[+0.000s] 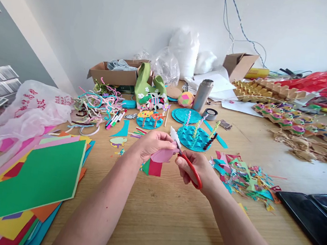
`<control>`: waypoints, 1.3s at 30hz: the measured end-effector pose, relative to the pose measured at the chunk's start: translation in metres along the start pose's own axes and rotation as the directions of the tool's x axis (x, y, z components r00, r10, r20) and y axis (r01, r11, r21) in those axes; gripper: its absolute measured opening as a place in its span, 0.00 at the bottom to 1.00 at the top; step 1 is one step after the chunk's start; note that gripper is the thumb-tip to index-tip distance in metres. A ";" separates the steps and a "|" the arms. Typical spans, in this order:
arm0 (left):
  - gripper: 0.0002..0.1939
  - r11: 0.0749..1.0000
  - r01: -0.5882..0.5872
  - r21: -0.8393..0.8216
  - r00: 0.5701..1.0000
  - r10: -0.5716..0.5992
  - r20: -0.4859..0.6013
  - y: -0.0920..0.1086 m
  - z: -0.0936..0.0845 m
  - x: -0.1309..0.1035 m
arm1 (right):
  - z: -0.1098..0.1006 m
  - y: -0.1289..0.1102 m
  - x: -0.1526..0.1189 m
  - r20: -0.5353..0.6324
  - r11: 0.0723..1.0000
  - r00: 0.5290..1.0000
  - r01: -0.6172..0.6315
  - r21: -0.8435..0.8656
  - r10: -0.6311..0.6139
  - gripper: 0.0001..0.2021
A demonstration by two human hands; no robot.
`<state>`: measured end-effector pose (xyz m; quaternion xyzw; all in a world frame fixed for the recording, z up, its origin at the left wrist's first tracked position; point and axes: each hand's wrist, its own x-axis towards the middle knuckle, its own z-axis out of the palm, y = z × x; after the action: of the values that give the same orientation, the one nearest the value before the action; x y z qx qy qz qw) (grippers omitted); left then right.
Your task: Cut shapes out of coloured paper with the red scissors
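Note:
Near the middle of the view, my left hand [153, 145] pinches a piece of pink paper [162, 154]. My right hand [195, 168] is closed round red-handled scissors [191, 171], whose blades meet the paper's right edge. A white shape [175, 136] shows just above the blades; whether it is joined to the pink piece I cannot tell. Beneath the hands lie a red paper piece [155, 168] and a green one [146, 167]. Behind them stands a blue round base [189, 140] with upright twisted pipe cleaners.
Coloured paper sheets [34, 178] are stacked at left, beside a plastic bag [30, 110]. Paper scraps [249, 176] lie right of my hands, near a black phone [306, 219]. Farther back are markers [116, 119], pipe cleaners [97, 104], a metal flask [202, 95] and egg trays [259, 90].

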<state>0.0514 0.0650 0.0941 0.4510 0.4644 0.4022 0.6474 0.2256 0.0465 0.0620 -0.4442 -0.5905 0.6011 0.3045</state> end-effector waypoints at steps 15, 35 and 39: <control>0.05 0.990 0.017 0.142 1.000 -0.018 0.002 0.000 -0.007 0.001 | -0.003 0.005 0.000 0.089 0.999 0.996 0.023 -0.045 -0.019 0.17; 0.07 0.966 0.040 0.254 0.998 -0.049 0.029 0.000 -0.012 0.000 | -0.004 0.001 -0.002 0.102 0.995 0.993 -0.047 -0.091 0.056 0.23; 0.07 0.967 0.045 0.251 0.998 -0.057 0.040 0.000 -0.013 0.000 | -0.004 0.000 -0.003 0.097 0.993 0.993 -0.053 -0.107 0.063 0.22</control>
<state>0.0386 0.0674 0.0921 0.5264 0.5075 0.3130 0.6061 0.2301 0.0459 0.0633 -0.4458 -0.6224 0.5996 0.2333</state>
